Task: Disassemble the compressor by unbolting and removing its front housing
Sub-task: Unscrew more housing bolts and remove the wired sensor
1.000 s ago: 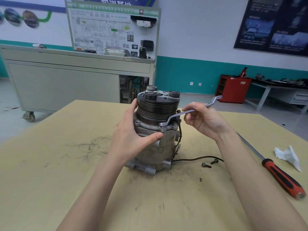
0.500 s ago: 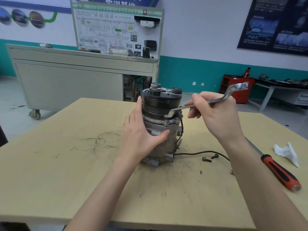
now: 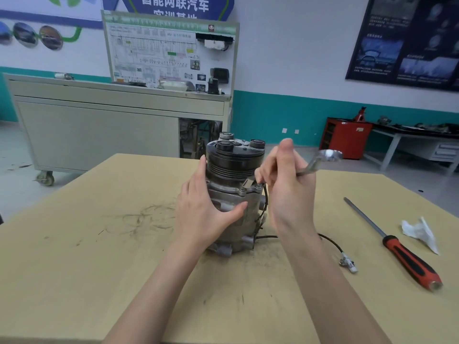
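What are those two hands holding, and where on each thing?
The right hand grips a wrench by the middle of its shank; the left hand clasps the compressor at its side, thumb across the front.

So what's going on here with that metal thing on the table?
A person is taking apart a compressor standing upright on the table. The left hand steadies its body, while the right hand grips a wrench by a bolt on the housing flange; its working end is hidden behind the fingers. A red-handled screwdriver lies unused on the right.
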The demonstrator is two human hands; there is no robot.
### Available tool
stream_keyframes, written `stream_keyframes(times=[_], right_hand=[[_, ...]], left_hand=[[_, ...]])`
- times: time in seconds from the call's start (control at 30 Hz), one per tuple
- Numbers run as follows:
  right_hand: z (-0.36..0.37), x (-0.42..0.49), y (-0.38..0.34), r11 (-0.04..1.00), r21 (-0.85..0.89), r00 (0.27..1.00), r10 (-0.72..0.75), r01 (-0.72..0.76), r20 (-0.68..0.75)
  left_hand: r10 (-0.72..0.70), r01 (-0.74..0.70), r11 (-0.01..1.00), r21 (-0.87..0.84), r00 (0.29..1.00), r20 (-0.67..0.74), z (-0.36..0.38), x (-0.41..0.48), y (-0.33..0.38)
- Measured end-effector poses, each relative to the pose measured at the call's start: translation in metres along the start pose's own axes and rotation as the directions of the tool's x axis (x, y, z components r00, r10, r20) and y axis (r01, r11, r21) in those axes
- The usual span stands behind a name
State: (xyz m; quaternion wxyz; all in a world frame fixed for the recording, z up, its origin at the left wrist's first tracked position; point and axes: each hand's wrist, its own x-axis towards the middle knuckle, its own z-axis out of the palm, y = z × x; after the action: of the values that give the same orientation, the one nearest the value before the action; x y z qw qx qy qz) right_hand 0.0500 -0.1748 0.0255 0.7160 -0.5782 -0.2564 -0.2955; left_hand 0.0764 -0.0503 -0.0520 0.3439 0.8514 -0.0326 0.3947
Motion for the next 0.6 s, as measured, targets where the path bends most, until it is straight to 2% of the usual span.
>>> stream_keyframes(times=[0.1, 0.23, 0.33, 0.4, 0.47, 0.5, 0.53, 0.6], right_hand=[[0.015, -0.014, 0.005, 0.997, -0.016, 0.994, -0.078, 0.077, -0.076], [0.021, -0.036, 0.016, 0.955, -0.133, 0.956, -0.278, 0.265, -0.09], [0.021, -0.037, 0.021, 0.959, -0.076, 0.941, -0.283, 0.273, -0.185], [0.019, -0.034, 0.022, 0.961, 0.007, 0.943, -0.271, 0.278, -0.194], [0.006, -0.024, 0.025, 0.938, 0.243, 0.962, -0.204, 0.245, -0.184], [-0.003, -0.014, 0.027, 0.897, 0.409, 0.981, -0.111, 0.168, -0.16], [-0.013, -0.003, 0.03, 0.821, 0.569, 0.993, 0.017, 0.055, -0.121], [-0.029, 0.019, 0.038, 0.609, 0.776, 0.957, 0.29, -0.163, -0.026]], left_hand=[[-0.01, 0.01, 1.0, -0.006, 1.0, 0.001, 0.0, 0.0, 0.0], [-0.035, 0.035, 0.999, -0.028, 0.999, 0.012, 0.001, -0.001, 0.0], [-0.021, 0.021, 1.0, -0.02, 0.999, -0.028, 0.002, -0.002, 0.0], [-0.01, 0.01, 1.0, -0.013, 0.999, -0.038, 0.002, -0.002, 0.0], [0.0, -0.001, 1.0, -0.015, 1.0, -0.029, 0.001, -0.002, 0.0], [0.002, -0.003, 1.0, -0.018, 1.0, -0.022, 0.001, -0.001, 0.0], [0.004, -0.005, 1.0, -0.02, 1.0, -0.017, 0.0, -0.001, 0.0], [0.015, -0.015, 1.0, -0.02, 1.0, -0.011, -0.001, -0.001, 0.0]])
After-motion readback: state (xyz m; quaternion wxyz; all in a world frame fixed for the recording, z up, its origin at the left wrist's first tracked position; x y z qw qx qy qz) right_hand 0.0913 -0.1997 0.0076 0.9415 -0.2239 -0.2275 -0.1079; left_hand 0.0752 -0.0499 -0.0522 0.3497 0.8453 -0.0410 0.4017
